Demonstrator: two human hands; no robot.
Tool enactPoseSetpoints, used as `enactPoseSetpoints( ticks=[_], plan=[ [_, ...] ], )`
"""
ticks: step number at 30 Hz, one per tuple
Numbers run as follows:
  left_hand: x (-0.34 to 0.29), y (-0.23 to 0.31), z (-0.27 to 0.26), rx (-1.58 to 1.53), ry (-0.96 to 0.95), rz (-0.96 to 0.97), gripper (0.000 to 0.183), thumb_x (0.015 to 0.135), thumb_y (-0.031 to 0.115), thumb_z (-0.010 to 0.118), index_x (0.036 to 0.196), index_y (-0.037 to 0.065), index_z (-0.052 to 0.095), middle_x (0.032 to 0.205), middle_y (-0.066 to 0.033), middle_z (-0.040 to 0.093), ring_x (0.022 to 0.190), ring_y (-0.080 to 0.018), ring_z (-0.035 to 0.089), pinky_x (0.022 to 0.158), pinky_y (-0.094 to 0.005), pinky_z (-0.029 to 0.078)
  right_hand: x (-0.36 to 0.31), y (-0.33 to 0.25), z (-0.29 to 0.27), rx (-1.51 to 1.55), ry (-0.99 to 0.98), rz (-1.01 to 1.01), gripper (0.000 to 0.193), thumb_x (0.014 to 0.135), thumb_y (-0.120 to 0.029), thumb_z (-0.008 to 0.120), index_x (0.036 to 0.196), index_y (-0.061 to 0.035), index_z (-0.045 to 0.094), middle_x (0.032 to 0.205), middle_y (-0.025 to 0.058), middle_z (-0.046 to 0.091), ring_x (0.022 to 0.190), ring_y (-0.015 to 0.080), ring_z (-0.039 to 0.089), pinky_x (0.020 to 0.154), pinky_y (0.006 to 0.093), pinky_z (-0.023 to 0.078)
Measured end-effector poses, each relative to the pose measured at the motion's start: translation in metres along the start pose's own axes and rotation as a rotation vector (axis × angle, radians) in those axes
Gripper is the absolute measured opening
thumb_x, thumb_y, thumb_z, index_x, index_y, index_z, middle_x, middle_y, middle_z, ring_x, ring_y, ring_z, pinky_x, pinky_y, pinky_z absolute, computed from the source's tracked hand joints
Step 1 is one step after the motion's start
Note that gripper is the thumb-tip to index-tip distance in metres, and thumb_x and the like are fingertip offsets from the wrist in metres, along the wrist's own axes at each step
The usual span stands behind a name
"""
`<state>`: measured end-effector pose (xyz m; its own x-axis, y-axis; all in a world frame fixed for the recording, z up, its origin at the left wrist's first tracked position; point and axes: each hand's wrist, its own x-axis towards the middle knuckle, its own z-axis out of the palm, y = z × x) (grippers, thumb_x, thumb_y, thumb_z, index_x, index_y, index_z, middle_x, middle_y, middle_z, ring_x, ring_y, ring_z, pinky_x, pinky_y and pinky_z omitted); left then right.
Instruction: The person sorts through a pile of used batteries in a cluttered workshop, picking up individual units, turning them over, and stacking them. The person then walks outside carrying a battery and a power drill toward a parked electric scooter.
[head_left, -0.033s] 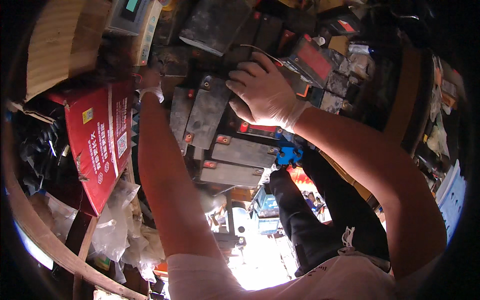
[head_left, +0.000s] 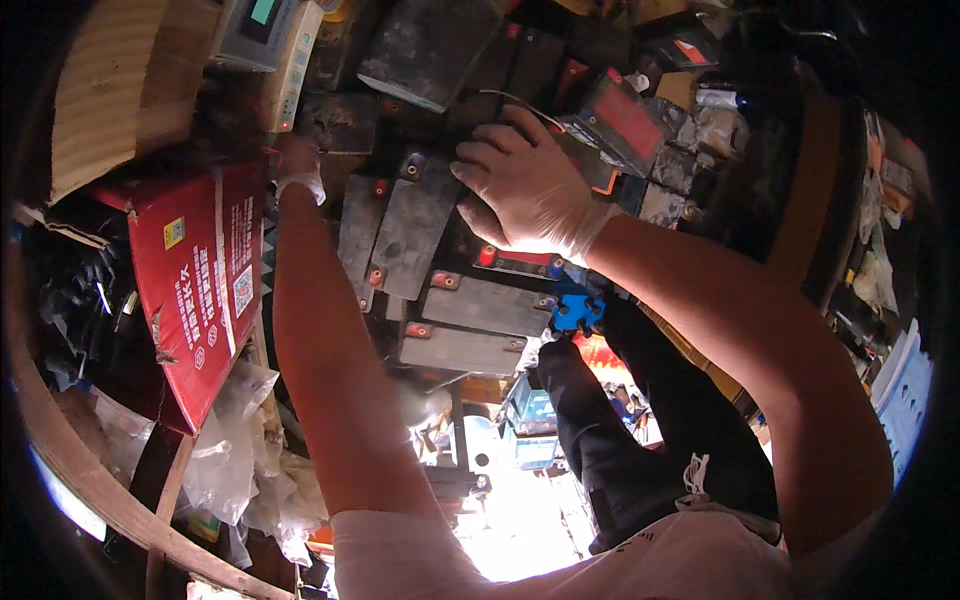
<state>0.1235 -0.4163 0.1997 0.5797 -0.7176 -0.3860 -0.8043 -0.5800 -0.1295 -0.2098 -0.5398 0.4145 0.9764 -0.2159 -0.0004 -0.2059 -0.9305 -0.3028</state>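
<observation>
1. R hand (head_left: 530, 190): thin pale glove, palm down, fingers loosely bent, thumb apart. Underside hidden, so can't tell if this grip holds anything. Thin pale wire (head_left: 495, 93) runs just by the fingertips.
2. L hand (head_left: 300, 165): dim, blurry, just past the red box (head_left: 205, 290); can't tell what that grip's doing. Short red strand (head_left: 273, 152) beside it, poss. a lead.
3. Batts w/ terminals (head_left: 377, 275): wide batt (head_left: 415, 230) & narrow batt (head_left: 358, 230) side by side, slanted, btwn the hands. Upper batt (head_left: 485, 303) & lower batt (head_left: 460, 350) lie crosswise, nearer body. Red-topped batt (head_left: 515, 259) partly hidden by R hand.
4. Step, my read: both hands placed in among the batts. Next move calls for steady fingers & clear sight of terminals.
5. Around: meter (head_left: 240, 40) w/ lit screen, dark block (head_left: 430, 50) beyond R hand, blue piece (head_left: 577, 312), plastic bags (head_left: 235, 450).
6. In the way: red box crowds L side; dim light there too.
</observation>
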Motion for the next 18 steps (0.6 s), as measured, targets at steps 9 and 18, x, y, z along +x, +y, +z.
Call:
enactPoseSetpoints(
  ticks=[9, 18],
  plan=[
    [-0.034, 0.052, -0.022, -0.369, 0.07, -0.266, 0.089, 0.079, 0.064, 0.078, 0.141, 0.005, 0.054, 0.144, -0.0231, 0.058, 0.127, -0.0435, 0.061, 0.101, -0.0555, 0.053, 0.0, 0.0, 0.001, -0.014, 0.0, 0.005, 0.04, 0.087, -0.036, 0.071, 0.113, -0.0068, 0.076, 0.123, 0.0058, 0.07, 0.125, 0.027, 0.056, 0.12, 0.0516, 0.033],
    [-0.063, 0.077, 0.003, -0.088, 0.155, -0.01, 0.134, 0.066, 0.072, 0.083, 0.167, 0.017, 0.014, 0.171, -0.0186, 0.019, 0.152, -0.0473, 0.026, 0.112, -0.0745, 0.032, 0.001, -0.001, -0.002, -0.009, -0.013, 0.014, 0.039, 0.087, -0.036, 0.071, 0.113, -0.0069, 0.076, 0.122, 0.0067, 0.07, 0.124, 0.0274, 0.057, 0.119, 0.0519, 0.033]
  ],
)
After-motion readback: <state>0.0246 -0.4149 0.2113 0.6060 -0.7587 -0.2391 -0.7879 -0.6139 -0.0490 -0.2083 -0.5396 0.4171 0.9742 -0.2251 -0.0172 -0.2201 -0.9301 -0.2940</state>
